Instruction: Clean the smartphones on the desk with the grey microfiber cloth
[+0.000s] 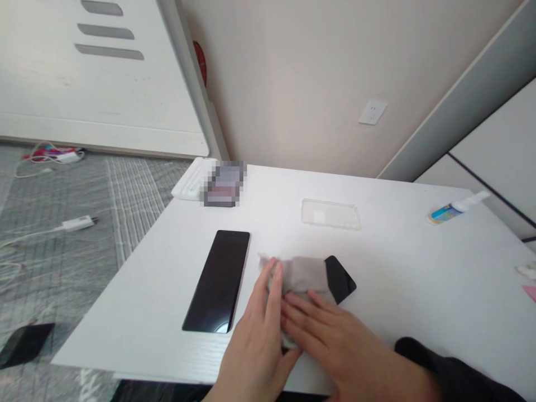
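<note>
A grey cloth lies bunched near the table's front edge, over a flat black object with rounded corners, whose right end sticks out; the rest is hidden. My left hand rests on the cloth's left side, fingers stretched out, thumb bent inward. Flat across the lower part of the cloth lies my right hand, its fingers extended toward the left hand. Just left of my hands is a smartphone with a dark screen, face up and untouched. Beyond the cloth lies a clear phone case.
On the white table, a white box and a blurred-out item occupy the back left corner. A small spray bottle lies or stands at far right. Left of the table, a charger rests on grey patterned fabric.
</note>
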`<action>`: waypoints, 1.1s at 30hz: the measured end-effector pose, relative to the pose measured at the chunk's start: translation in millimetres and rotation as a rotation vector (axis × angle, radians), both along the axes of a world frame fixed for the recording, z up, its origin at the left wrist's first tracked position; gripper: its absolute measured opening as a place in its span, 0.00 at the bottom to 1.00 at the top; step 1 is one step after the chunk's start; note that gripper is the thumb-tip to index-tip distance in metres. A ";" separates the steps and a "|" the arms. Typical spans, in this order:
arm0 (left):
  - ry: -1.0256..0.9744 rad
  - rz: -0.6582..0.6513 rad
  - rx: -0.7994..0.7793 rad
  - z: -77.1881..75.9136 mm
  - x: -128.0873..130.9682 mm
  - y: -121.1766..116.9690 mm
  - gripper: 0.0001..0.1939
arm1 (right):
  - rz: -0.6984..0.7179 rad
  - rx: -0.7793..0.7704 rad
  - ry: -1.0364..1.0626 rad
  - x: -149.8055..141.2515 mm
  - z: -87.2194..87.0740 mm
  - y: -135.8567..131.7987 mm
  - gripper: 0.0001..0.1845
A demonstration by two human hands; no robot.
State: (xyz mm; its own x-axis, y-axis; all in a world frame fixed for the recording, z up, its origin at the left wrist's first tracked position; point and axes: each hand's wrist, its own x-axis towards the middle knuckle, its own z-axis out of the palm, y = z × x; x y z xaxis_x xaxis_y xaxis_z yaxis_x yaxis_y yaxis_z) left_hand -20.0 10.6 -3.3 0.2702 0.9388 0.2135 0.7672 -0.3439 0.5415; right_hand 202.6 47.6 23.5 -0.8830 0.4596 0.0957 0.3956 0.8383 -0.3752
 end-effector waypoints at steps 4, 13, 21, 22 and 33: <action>-0.010 0.010 -0.010 0.0 0.3 0.8 0.66 | 0.042 -0.090 0.008 -1.6 3.5 7.3 0.49; 0.026 0.015 0.037 3.6 3.7 3.3 0.76 | -0.049 0.191 -0.005 24.8 -5.2 -7.9 0.52; 0.026 0.005 0.069 3.4 3.1 3.1 0.66 | -0.304 0.230 -0.016 40.3 -5.7 -11.3 0.52; 0.029 -0.002 0.060 3.1 2.6 3.0 0.67 | -0.229 0.193 0.002 34.9 -5.6 -15.7 0.54; 0.022 0.005 0.074 -2.1 0.5 2.4 0.63 | -0.194 -0.023 0.046 13.9 2.7 -2.5 0.54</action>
State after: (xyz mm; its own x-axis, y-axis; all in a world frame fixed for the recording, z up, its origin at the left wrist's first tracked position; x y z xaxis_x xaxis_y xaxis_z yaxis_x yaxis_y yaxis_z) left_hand -19.5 13.0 -5.4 0.2707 0.9220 0.2767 0.7804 -0.3785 0.4977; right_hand 216.5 45.0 26.2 -0.7724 0.6233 0.1216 0.5310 0.7390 -0.4147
